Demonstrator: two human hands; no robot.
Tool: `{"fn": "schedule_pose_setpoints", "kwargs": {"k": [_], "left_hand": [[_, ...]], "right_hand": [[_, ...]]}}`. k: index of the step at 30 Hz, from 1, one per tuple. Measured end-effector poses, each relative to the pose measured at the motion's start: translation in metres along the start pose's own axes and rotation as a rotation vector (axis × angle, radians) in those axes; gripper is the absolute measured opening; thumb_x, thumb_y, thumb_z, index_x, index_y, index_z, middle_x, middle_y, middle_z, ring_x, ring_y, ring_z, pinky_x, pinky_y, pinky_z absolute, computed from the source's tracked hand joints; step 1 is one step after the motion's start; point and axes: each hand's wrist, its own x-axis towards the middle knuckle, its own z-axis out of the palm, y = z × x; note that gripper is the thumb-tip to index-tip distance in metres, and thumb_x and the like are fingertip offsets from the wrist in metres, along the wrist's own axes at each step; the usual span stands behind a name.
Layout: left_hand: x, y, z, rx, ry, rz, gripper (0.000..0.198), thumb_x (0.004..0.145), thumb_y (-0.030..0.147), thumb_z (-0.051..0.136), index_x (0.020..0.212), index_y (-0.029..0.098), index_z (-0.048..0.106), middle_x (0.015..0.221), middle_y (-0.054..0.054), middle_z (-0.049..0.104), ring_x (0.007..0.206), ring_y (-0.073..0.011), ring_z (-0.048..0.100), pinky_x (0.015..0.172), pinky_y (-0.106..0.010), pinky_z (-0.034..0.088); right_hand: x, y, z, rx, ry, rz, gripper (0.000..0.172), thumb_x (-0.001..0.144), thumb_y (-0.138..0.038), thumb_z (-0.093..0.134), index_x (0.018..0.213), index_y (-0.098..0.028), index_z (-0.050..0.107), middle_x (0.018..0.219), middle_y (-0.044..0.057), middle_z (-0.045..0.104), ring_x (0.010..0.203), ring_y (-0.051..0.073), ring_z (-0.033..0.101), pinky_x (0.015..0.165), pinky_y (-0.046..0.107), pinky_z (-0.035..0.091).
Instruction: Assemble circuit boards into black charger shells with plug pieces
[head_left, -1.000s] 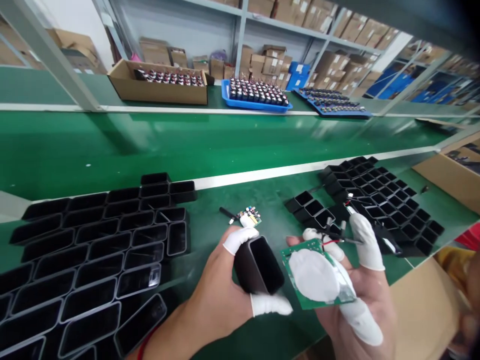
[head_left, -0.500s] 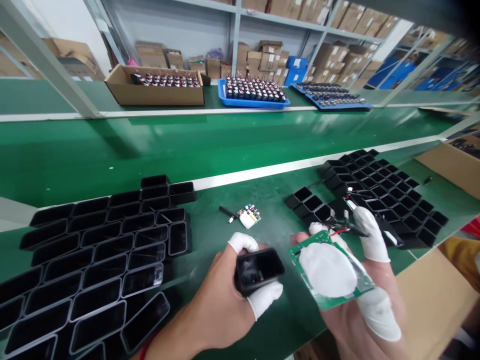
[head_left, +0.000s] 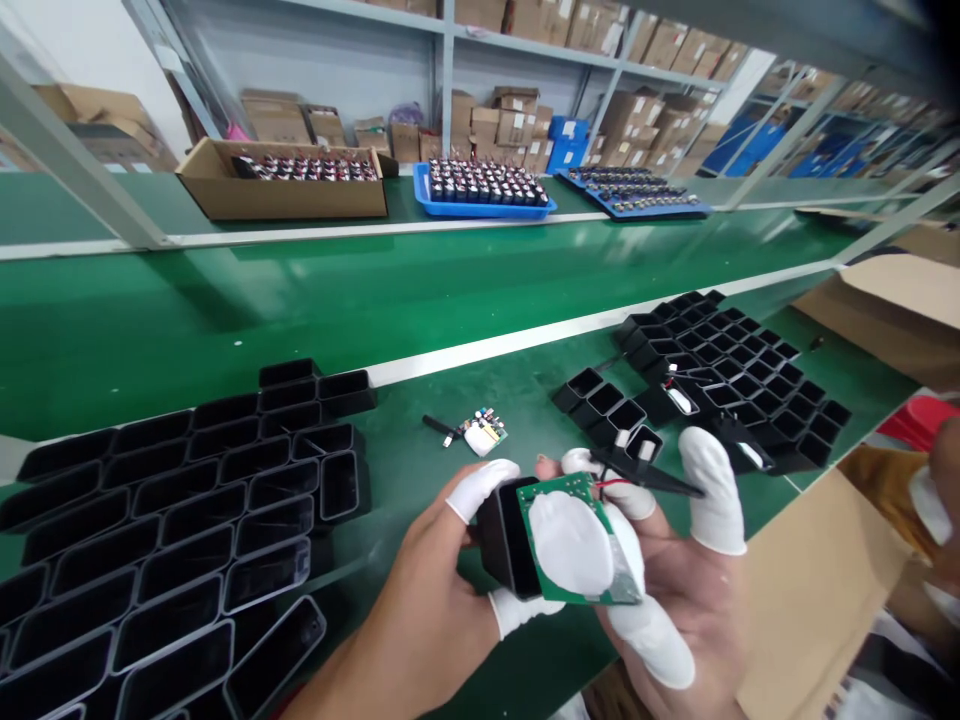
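My left hand (head_left: 442, 590), with white finger cots on thumb and forefinger, grips a black plastic case (head_left: 499, 545) whose open end faces right. My right hand (head_left: 675, 590), also in finger cots, holds a green circuit board (head_left: 555, 590) with a large white pad on it. The board's left edge overlaps the case's opening; whether it has entered the case is hard to make out. Red and black wires and a black cable (head_left: 645, 470) run from the board through my right fingers. Another small circuit board (head_left: 484, 430) lies on the bench beyond my hands.
Rows of open black cases (head_left: 187, 530) cover the left of the green bench, and more cases (head_left: 735, 345) stand at right. Behind, a cardboard box (head_left: 292, 195), a blue tray (head_left: 487, 208) and a blue board (head_left: 637, 195) hold parts. Another person's arm (head_left: 945, 480) shows at far right.
My right hand has brought the circuit board leftward to the case's mouth. The case has turned so its opening faces the board. The whole view has shifted slightly.
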Motion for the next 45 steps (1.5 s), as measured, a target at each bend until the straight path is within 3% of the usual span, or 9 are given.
{"fn": "schedule_pose_setpoints", "kwargs": {"k": [7,15,20,24,27,32,37,42,45], "left_hand": [[-0.001,-0.005,0.001,0.081,0.028,0.101,0.070,0.070,0.026,0.087,0.129,0.044,0.055,0.125,0.005,0.070,0.102,-0.0199,0.074,0.103,-0.034,0.057],[-0.001,-0.005,0.001,0.043,-0.001,0.157,0.070,0.072,0.015,0.083,0.131,0.038,0.054,0.131,0.001,0.068,0.112,-0.0210,0.070,0.100,-0.028,0.058],[0.000,-0.001,0.000,0.069,-0.017,0.113,0.072,0.071,0.014,0.084,0.130,0.041,0.053,0.127,0.004,0.069,0.111,-0.0181,0.071,0.099,-0.024,0.058],[0.001,-0.002,0.000,0.108,-0.029,0.105,0.071,0.072,0.015,0.084,0.130,0.041,0.053,0.126,0.005,0.070,0.108,-0.0189,0.072,0.098,-0.026,0.058],[-0.001,-0.004,0.000,0.151,0.000,0.078,0.070,0.071,0.018,0.084,0.130,0.040,0.054,0.127,0.004,0.070,0.109,-0.0201,0.072,0.097,-0.027,0.059],[0.001,-0.003,-0.001,0.132,-0.028,0.138,0.069,0.072,0.016,0.083,0.130,0.038,0.054,0.129,0.003,0.069,0.109,-0.0208,0.072,0.096,-0.026,0.060],[0.003,-0.002,-0.002,0.154,-0.079,0.152,0.070,0.074,0.012,0.079,0.133,0.037,0.051,0.124,0.003,0.070,0.103,-0.0182,0.073,0.088,-0.022,0.062],[0.000,-0.004,-0.003,0.162,-0.061,0.135,0.068,0.074,0.018,0.082,0.131,0.039,0.051,0.125,0.004,0.069,0.105,-0.0187,0.073,0.093,-0.024,0.060],[0.000,-0.004,-0.003,0.164,-0.061,0.144,0.066,0.075,0.017,0.080,0.131,0.038,0.051,0.126,0.003,0.069,0.106,-0.0186,0.072,0.093,-0.024,0.060]], "right_hand": [[0.000,0.012,0.000,-0.068,-0.075,-0.135,0.079,0.088,-0.027,0.074,0.151,-0.048,0.031,0.121,0.003,0.074,0.083,0.024,0.078,0.094,0.055,0.059],[-0.008,0.011,-0.011,-0.174,-0.112,-0.168,0.049,0.089,-0.027,0.073,0.131,-0.047,0.058,0.113,0.003,0.077,0.094,0.026,0.077,0.098,0.060,0.055],[-0.009,0.012,-0.016,-0.154,-0.170,-0.135,0.064,0.090,-0.023,0.071,0.143,-0.048,0.045,0.122,0.003,0.074,0.098,0.026,0.076,0.106,0.060,0.048],[-0.013,0.015,-0.021,-0.118,-0.173,-0.126,0.053,0.092,-0.020,0.068,0.138,-0.043,0.054,0.130,0.005,0.070,0.110,0.026,0.072,0.107,0.057,0.047],[-0.017,0.020,-0.022,-0.163,-0.143,-0.110,0.055,0.091,-0.024,0.069,0.140,-0.041,0.051,0.122,0.008,0.074,0.110,0.029,0.072,0.107,0.062,0.045],[-0.032,0.035,-0.031,-0.260,0.042,-0.016,0.067,0.083,-0.050,0.074,0.143,-0.033,0.048,0.106,0.011,0.078,0.107,0.034,0.072,0.102,0.061,0.049],[-0.031,0.031,-0.044,-0.277,0.083,0.149,0.058,0.087,-0.052,0.068,0.140,-0.034,0.052,0.099,0.006,0.079,0.104,0.033,0.074,0.097,0.056,0.056],[-0.027,0.022,-0.035,-0.254,0.034,0.195,0.082,0.073,-0.054,0.083,0.145,-0.036,0.048,0.100,0.007,0.079,0.101,0.034,0.075,0.096,0.057,0.057],[-0.033,0.017,-0.024,-0.228,0.032,0.170,0.075,0.078,-0.050,0.080,0.144,-0.041,0.047,0.108,0.007,0.078,0.103,0.032,0.074,0.098,0.057,0.055]]}}
